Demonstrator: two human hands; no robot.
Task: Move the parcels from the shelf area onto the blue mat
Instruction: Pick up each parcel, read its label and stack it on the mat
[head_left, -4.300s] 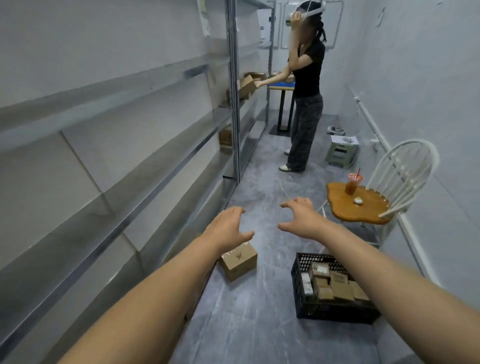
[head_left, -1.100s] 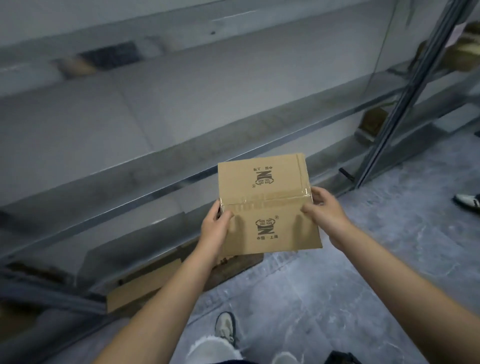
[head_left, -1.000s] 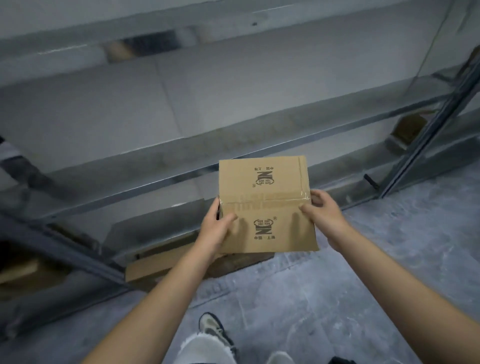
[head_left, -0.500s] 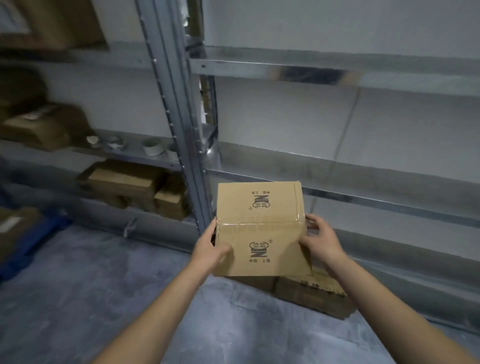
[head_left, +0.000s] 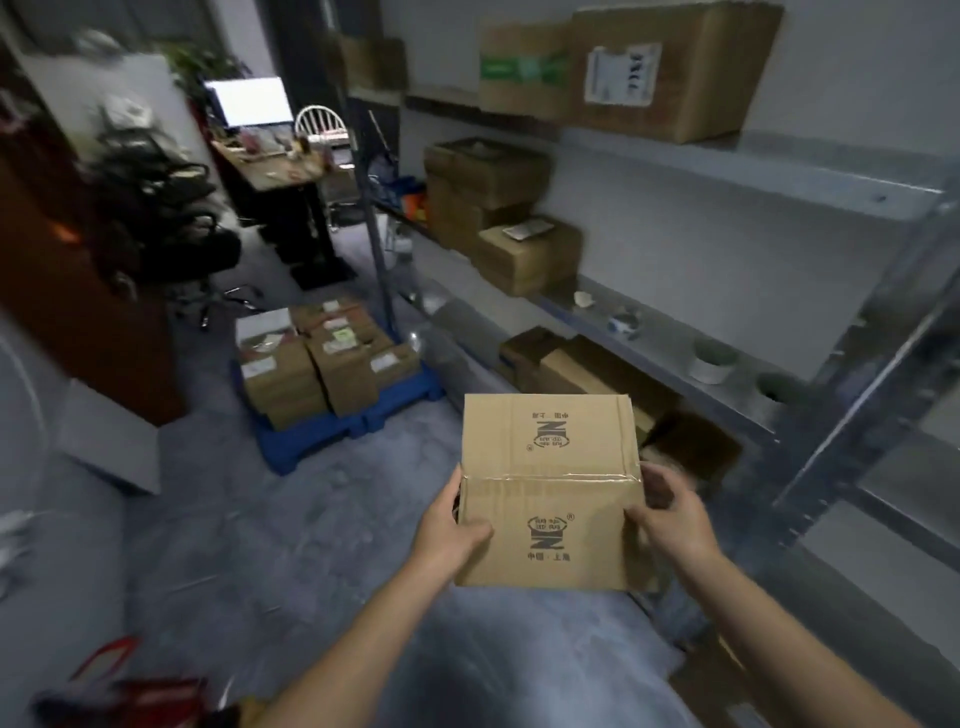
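Box (head_left: 548, 493) is up in the air in front of me, held between both hands, over the gray floor (head_left: 311, 545). My left hand (head_left: 449, 530) grips the box's left edge, thumb on the top face just below the tape seam, fingers hidden underneath. My right hand (head_left: 670, 519) grips the right edge, thumb on top, fingers curled round the side. The box touches only my hands. Tape seam runs across its middle, with a black logo print on each flap.

Blue mat (head_left: 311, 441) is on the floor ahead and left, well apart from the box. Stacked parcels (head_left: 322, 358) sit on it.

Metal shelf (head_left: 779, 192) runs along my right, with more cardboard boxes (head_left: 524, 254) on its upper, middle and bottom levels and small cups (head_left: 709, 364) on the middle board.

Far back are a desk (head_left: 280, 176) with a lit monitor (head_left: 254, 101), a white chair (head_left: 320, 122) and black office chairs (head_left: 156, 208). The red thing (head_left: 150, 696) at bottom left is too blurred to tell what it is.
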